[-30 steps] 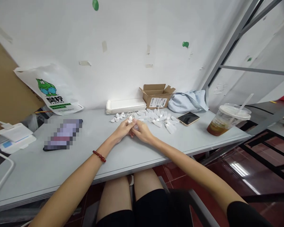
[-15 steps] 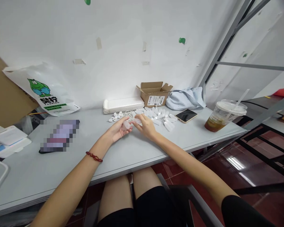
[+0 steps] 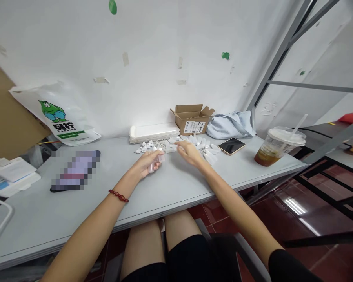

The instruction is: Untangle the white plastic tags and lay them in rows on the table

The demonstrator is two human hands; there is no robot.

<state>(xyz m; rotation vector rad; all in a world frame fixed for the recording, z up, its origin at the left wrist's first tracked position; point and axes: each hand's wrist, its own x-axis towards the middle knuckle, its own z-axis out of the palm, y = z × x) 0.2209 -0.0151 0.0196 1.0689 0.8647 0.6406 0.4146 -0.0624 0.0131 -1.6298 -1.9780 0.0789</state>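
My left hand (image 3: 148, 162) is closed around a small translucent plastic piece (image 3: 151, 167), which sticks out below the fingers and by the thumb. Its exact kind I cannot make out. To the right, apart from it, my right hand (image 3: 190, 152) hovers at the front of a pile of translucent flat plastic pieces (image 3: 209, 150), fingers reaching forward and apart, with nothing visible in them. Small white round pieces (image 3: 143, 146) lie just beyond my left hand. Between the two groups are thin whitish strands, partly hidden by my hands.
Behind the pile stand a stack of white trays (image 3: 154, 132) and an open cardboard box (image 3: 194, 121). A light blue cloth (image 3: 231, 124), a phone (image 3: 231, 146) and a drink cup (image 3: 275, 147) are to the right. At left lie a blurred-out phone (image 3: 78, 170) and a white bag (image 3: 57, 113).
My right hand has drawn away from the left and moved right, to the pile. My left hand has turned, and the plastic piece in it now points downward.
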